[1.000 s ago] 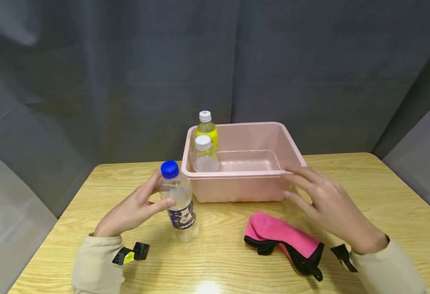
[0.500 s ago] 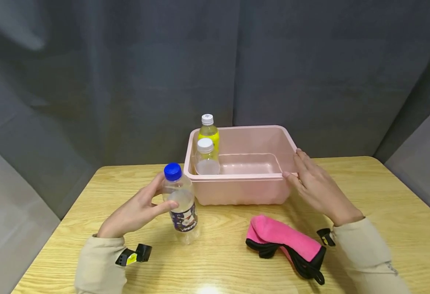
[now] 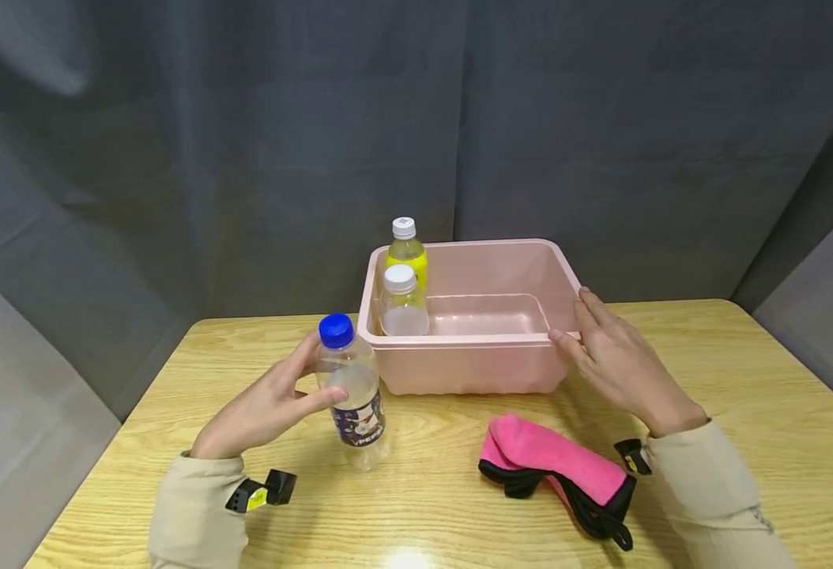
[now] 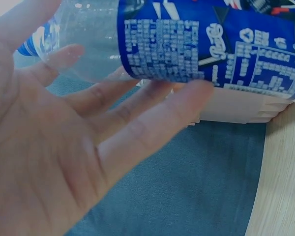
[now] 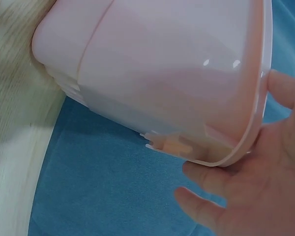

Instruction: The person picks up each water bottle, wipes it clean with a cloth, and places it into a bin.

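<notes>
In the head view my left hand is round a clear plastic bottle with a blue cap and a dark Pepsi label. The thumb lies across its front and the fingers pass behind it. The left wrist view shows the bottle's blue label close up, with the fingers along it. My right hand grips the near right corner of a pink plastic bin, thumb at the front rim and fingers along the right side. The right wrist view shows the bin's outer wall beside that hand.
Inside the bin's left end stand a yellow-labelled bottle and a clear, white-capped bottle. A folded pink cloth item with black trim lies on the wooden table, near the right sleeve. A dark grey curtain hangs behind.
My right hand has moved from in front of the bin's right corner onto that corner, and then stayed there. The left hand keeps the bottle at nearly the same spot.
</notes>
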Available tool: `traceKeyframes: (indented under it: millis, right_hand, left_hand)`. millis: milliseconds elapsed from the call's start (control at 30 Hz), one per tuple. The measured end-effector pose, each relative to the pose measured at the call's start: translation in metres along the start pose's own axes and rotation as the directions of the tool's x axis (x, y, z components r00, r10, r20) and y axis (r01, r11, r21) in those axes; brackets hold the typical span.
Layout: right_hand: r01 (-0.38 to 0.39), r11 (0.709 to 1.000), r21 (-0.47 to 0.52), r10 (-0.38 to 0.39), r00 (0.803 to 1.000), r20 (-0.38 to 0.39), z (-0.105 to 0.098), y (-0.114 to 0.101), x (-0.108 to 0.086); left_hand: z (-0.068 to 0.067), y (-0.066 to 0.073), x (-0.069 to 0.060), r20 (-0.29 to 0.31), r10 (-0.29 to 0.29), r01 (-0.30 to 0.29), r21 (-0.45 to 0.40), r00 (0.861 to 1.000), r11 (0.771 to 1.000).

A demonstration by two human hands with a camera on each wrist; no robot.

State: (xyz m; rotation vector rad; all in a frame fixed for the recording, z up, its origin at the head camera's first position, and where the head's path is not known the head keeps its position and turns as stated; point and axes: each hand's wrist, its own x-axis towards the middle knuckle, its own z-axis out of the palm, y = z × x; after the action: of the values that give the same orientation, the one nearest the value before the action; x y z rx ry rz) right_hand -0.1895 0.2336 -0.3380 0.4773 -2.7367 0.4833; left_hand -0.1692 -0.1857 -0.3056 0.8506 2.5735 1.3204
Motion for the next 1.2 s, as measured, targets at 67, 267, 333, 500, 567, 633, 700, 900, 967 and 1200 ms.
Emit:
traceKeyframes:
  millis: [67,267,333,500,567,633,700,900,967,1200]
  right_hand:
    - [-0.001,1.000,0.003,0.001,1.000,0.001,0.000,0.000,0.000]
    - [-0.007,1.000,0.011,0.007,1.000,0.005,0.000,-0.002,-0.001]
    - [-0.003,1.000,0.011,0.003,1.000,0.001,0.000,-0.003,0.000]
    - [-0.008,1.000,0.015,0.008,1.000,0.000,0.000,-0.003,0.000]
    - [-0.015,1.000,0.019,0.015,1.000,0.006,-0.001,-0.003,-0.001]
    - [-0.019,1.000,0.025,0.019,1.000,0.012,-0.001,-0.003,-0.001]
    - [-0.023,0.999,0.026,0.023,1.000,0.015,-0.001,-0.003,-0.001]
    - [-0.026,0.999,0.023,0.026,1.000,0.018,0.002,-0.004,-0.001]
    - [-0.024,0.999,0.027,0.024,1.000,0.015,0.002,-0.004,-0.001]
    - [-0.031,0.998,0.048,0.031,0.999,0.008,0.006,-0.006,0.001]
  left_hand:
    - [0.000,0.000,0.000,-0.004,0.007,-0.007,0.005,1.000,1.000]
    - [0.000,-0.002,0.000,-0.063,0.092,-0.098,-0.105,0.994,0.990]
    - [0.000,-0.003,-0.002,-0.104,0.153,-0.171,-0.187,0.983,0.967]
    - [-0.003,-0.008,-0.004,-0.214,0.322,-0.383,-0.386,0.922,0.840]
    - [-0.004,-0.011,-0.002,-0.249,0.372,-0.447,-0.458,0.894,0.768]
    - [-0.004,-0.013,0.000,-0.275,0.410,-0.493,-0.532,0.870,0.689]
    - [-0.002,-0.015,0.003,-0.299,0.438,-0.525,-0.589,0.848,0.615]
    - [0.008,-0.019,0.011,-0.393,0.369,-0.536,-0.687,0.842,0.490]
    - [0.011,-0.021,0.015,-0.432,0.313,-0.534,-0.699,0.846,0.476]
    - [0.021,-0.024,0.039,-0.504,0.208,-0.538,-0.706,0.839,0.461]
